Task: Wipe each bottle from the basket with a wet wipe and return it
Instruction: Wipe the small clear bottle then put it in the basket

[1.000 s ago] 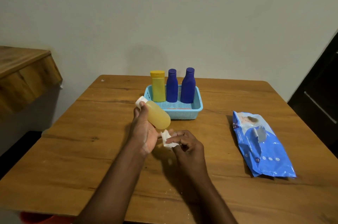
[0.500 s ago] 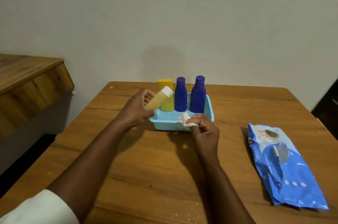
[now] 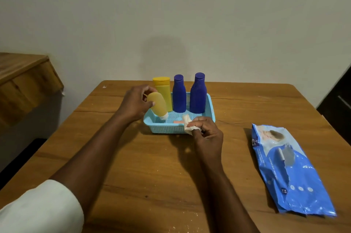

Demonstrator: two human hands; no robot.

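Note:
My left hand grips a pale amber bottle with a white cap. The bottle is turned cap down, its cap inside the front left corner of the light blue basket. A yellow bottle and two dark blue bottles stand upright along the basket's back. My right hand pinches a crumpled white wet wipe at the basket's front right rim. A small pink thing lies on the basket floor beside the wipe.
A blue wet-wipe pack lies flat on the right side of the wooden table. A wooden ledge juts out at the left beyond the table. A dark door or cabinet stands at the far right.
My left hand has carried the amber bottle from in front of me to the basket and turned it cap down. My right hand has moved forward with the wipe to the basket's front rim.

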